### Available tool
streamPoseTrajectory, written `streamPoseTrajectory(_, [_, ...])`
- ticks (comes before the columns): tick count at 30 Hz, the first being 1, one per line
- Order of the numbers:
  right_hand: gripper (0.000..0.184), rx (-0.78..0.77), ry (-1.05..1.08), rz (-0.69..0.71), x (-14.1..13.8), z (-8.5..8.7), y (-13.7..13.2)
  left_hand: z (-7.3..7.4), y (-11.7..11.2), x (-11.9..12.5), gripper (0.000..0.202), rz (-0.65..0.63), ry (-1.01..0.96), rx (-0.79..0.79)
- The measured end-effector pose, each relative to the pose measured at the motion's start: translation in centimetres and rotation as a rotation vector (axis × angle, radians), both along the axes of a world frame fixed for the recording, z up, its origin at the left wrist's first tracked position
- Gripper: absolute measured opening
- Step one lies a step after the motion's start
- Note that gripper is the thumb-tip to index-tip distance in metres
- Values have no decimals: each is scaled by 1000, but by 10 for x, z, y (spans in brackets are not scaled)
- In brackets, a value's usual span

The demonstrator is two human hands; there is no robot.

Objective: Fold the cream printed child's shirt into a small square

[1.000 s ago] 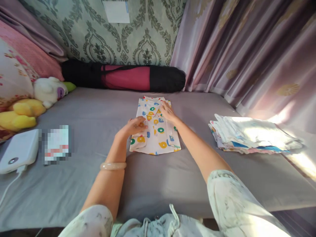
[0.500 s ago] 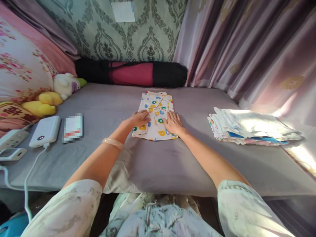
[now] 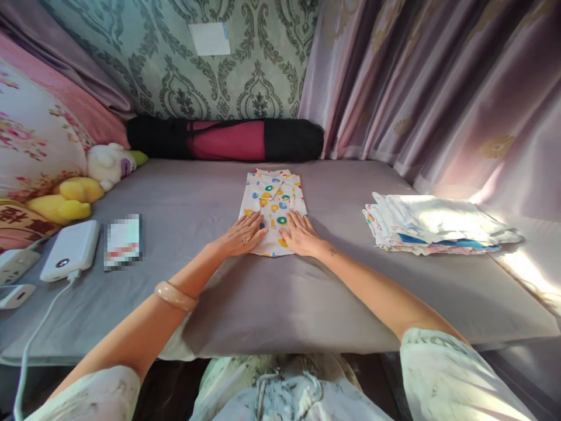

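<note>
A small white garment [image 3: 272,199] printed with coloured rings and letters lies folded into a narrow strip in the middle of the grey bed [image 3: 272,292]. My left hand [image 3: 242,235] rests flat on its near left corner, fingers stretched out. My right hand [image 3: 298,234] lies flat on its near right corner, fingers spread. Both hands press the near edge of the garment and hold nothing. A pale bangle [image 3: 174,296] circles my left wrist.
A stack of folded clothes [image 3: 433,231] sits on the bed to the right, by the curtains [image 3: 438,88]. A black and red roll bag [image 3: 228,139] lies along the wall. At the left are plush toys [image 3: 83,187], a white power bank [image 3: 70,250] with cable, and a blurred card [image 3: 123,241].
Both hands slid toward me along the garment, from its upper and middle part to its near edge. The view pulled back and shifted slightly.
</note>
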State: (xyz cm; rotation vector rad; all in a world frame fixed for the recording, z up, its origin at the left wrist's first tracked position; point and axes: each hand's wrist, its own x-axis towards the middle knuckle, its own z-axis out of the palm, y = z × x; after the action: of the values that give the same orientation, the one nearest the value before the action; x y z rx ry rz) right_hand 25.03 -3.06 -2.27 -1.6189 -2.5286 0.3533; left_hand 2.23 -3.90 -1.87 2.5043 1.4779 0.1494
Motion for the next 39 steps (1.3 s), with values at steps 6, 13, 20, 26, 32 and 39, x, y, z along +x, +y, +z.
streamPoseTrajectory(6, [72,7,-45,-16,-4,-2,-5,-9,-4,6,74,-8,49,45])
streamPoseTrajectory(13, [64,27,-1,143,-11,8,-16,-5,-15,17,65,35,32,45])
streamPoseTrajectory(20, [65,-51,24,184,-15,-1,-14,-9,-19,22,68,-8,13,-10])
streamPoseTrajectory(26, [55,-113,301,141,12,25,3,8,-21,0,72,-133,-159,-29])
streamPoseTrajectory(32, [27,27,317,266,31,25,-17,17,-30,-5,41,-263,-277,0])
streamPoseTrajectory(39, [25,49,159,335,17,26,-40,22,-36,7,33,-306,-151,55])
